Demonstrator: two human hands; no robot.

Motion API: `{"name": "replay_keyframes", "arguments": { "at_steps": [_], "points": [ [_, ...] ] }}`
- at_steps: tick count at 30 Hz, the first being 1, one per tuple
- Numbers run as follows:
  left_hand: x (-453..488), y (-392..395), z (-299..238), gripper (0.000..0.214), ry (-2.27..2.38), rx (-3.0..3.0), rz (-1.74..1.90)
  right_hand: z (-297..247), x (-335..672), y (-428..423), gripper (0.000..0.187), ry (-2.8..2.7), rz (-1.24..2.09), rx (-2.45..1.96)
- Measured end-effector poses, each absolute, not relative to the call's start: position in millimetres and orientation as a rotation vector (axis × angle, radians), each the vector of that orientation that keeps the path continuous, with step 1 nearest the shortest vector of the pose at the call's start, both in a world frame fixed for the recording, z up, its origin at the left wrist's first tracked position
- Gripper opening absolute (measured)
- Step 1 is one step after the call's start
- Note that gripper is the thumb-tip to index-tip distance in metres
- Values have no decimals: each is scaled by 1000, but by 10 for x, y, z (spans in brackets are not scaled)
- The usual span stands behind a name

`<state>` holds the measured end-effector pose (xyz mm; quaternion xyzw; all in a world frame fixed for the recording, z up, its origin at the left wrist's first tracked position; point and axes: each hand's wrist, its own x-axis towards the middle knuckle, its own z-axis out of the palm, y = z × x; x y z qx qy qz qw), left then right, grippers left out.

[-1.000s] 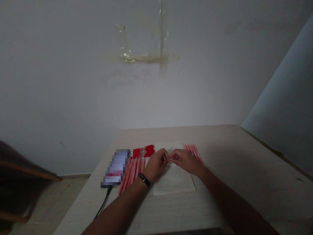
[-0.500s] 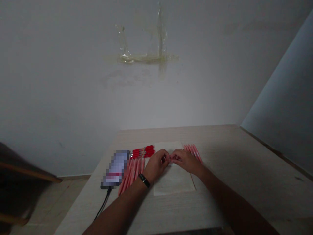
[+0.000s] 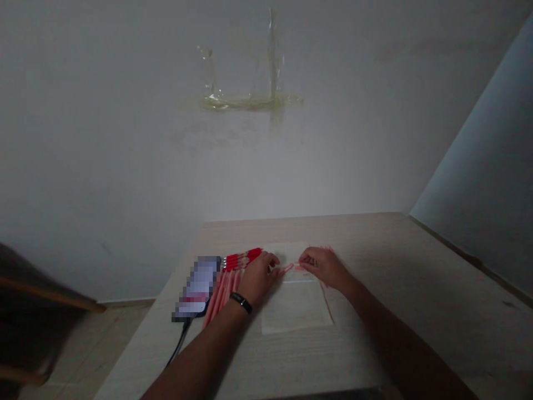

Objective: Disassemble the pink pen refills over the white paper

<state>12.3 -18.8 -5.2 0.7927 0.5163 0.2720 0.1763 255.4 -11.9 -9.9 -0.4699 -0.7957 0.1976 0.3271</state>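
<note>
My left hand (image 3: 260, 273) is closed, its fingers on one end of a slim pink pen (image 3: 285, 270) over a pale sheet (image 3: 296, 314). My right hand (image 3: 322, 266) pinches a short pink pen piece (image 3: 298, 266) close to the pen's other end. Whether the two pieces touch, I cannot tell. Beside my left wrist, which wears a black band, lies a row of pink pens (image 3: 222, 294). Beyond them is a bundle of red pens (image 3: 241, 259) with silvery ends. More pink pens lie behind my right hand, mostly covered by it.
A phone (image 3: 197, 289) with a blurred screen lies left of the pens, a black cable (image 3: 179, 341) running from it toward the near edge. The light wooden table (image 3: 400, 266) meets a wall (image 3: 353, 166) marked with old clear tape. Brown furniture (image 3: 37, 311) stands at the lower left.
My hands have moved apart, the left going slightly left and the right slightly right. A pink pen and a short piece now show between them.
</note>
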Motion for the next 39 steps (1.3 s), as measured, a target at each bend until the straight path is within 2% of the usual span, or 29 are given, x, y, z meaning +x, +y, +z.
{"name": "replay_keyframes", "arguments": {
  "at_steps": [9, 18, 28, 39],
  "points": [
    [126, -183, -136, 11, 1480, 2289, 631, -111, 2568, -119, 9, -2098, 484, -1225],
    [132, -192, -138, 11, 1488, 2238, 617, -98, 2558, -125, 5, -2126, 464, -1225],
    [144, -202, -151, 24, 1471, 2259, 607, -83, 2553, -129, 6, -2136, 468, -1255],
    [159, -202, -108, 16, 1367, 2293, 704, -100, 2590, -109, 4, -2053, 398, -1276]
  ]
}}
